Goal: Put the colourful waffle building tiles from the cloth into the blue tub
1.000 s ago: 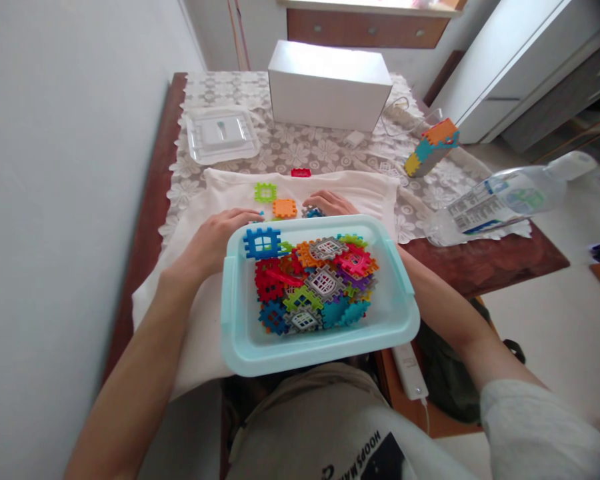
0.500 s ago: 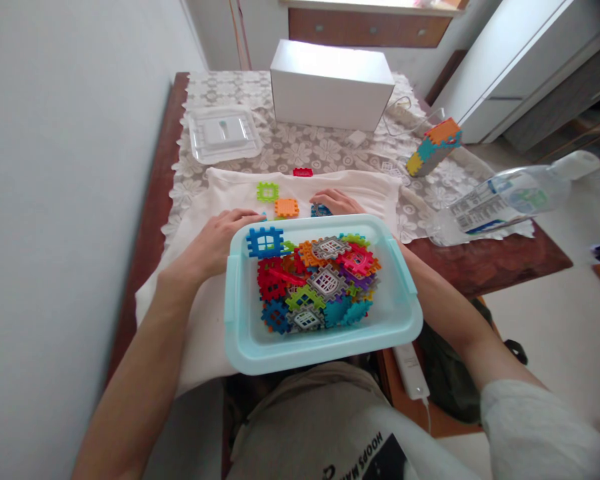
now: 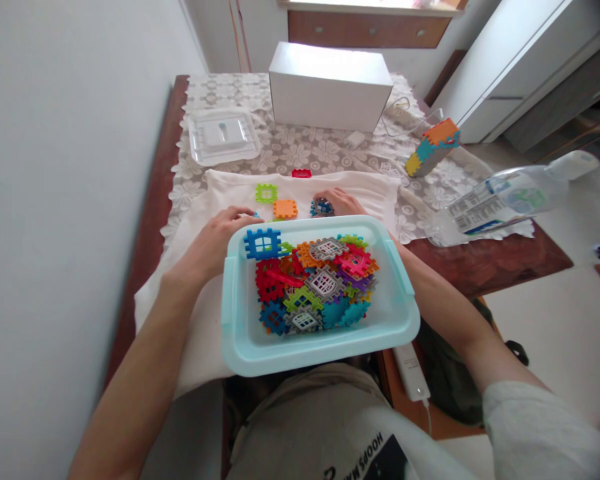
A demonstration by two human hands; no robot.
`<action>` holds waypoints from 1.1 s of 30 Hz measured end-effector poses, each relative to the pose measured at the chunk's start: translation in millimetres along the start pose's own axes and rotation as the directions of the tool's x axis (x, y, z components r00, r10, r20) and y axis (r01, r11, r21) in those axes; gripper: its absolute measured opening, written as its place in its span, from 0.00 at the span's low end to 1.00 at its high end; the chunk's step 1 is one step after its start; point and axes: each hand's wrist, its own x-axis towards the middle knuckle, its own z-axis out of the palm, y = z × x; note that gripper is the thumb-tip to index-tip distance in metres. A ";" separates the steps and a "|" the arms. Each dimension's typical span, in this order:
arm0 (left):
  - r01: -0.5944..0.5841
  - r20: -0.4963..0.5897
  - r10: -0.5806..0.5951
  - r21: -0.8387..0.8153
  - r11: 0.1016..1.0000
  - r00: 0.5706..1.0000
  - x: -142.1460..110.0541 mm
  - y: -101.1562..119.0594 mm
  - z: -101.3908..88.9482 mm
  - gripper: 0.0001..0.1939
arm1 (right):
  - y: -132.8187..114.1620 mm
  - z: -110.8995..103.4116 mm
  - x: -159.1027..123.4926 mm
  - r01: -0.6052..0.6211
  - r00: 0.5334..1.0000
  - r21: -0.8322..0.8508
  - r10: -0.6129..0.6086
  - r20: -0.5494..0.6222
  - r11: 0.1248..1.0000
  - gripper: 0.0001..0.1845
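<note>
White cloth, blue-grey tile seemingly under right hand.

Pale turquoise tub, packed with red, blue, orange, grey, green, pink and purple waffle tiles; on the white cloth, a lime-green tile, an orange tile, a small red piece; lace floral tablecloth over the dark reddish-brown table; plain white box; orange, teal and yellow block stack.
</note>
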 end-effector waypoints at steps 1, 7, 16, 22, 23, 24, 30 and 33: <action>-0.003 0.011 0.003 0.013 1.000 1.000 -0.6 -1.8 -0.2 0.24 | -2.6 -0.4 -0.1 -0.011 0.999 0.002 0.011 -0.030 1.000 0.23; 0.035 0.037 -0.037 0.035 0.999 0.999 -4.9 -7.0 1.1 0.27 | -9.4 0.9 -0.1 -0.019 0.998 -0.058 0.015 -0.061 0.998 0.19; 0.097 -0.069 -0.103 -0.084 0.992 0.992 -5.1 17.1 2.9 0.28 | -4.2 4.9 2.4 0.031 0.995 -0.118 -0.019 0.098 0.992 0.15; 0.065 -0.056 -0.066 -0.007 0.998 0.996 -4.2 17.9 3.8 0.15 | 1.1 7.3 5.0 0.022 0.997 -0.061 -0.018 0.079 0.998 0.16; 0.055 -0.042 -0.055 -0.003 0.999 0.998 -3.4 15.6 3.8 0.15 | 1.9 7.4 5.2 0.020 0.997 -0.066 -0.014 0.081 0.998 0.16; 0.048 -0.028 -0.048 -0.007 0.999 0.998 -2.6 13.1 3.7 0.16 | 2.6 7.5 5.3 0.017 0.996 -0.072 -0.011 0.085 0.997 0.15; 0.020 0.007 -0.020 -0.030 0.999 1.000 -1.4 4.1 3.8 0.21 | 3.5 9.5 2.9 0.046 0.995 -0.086 -0.037 0.096 0.995 0.15; 0.040 -0.014 -0.040 -0.011 0.999 0.999 -2.1 6.8 4.1 0.21 | 3.4 10.3 2.6 0.037 0.996 -0.090 -0.029 0.089 0.995 0.18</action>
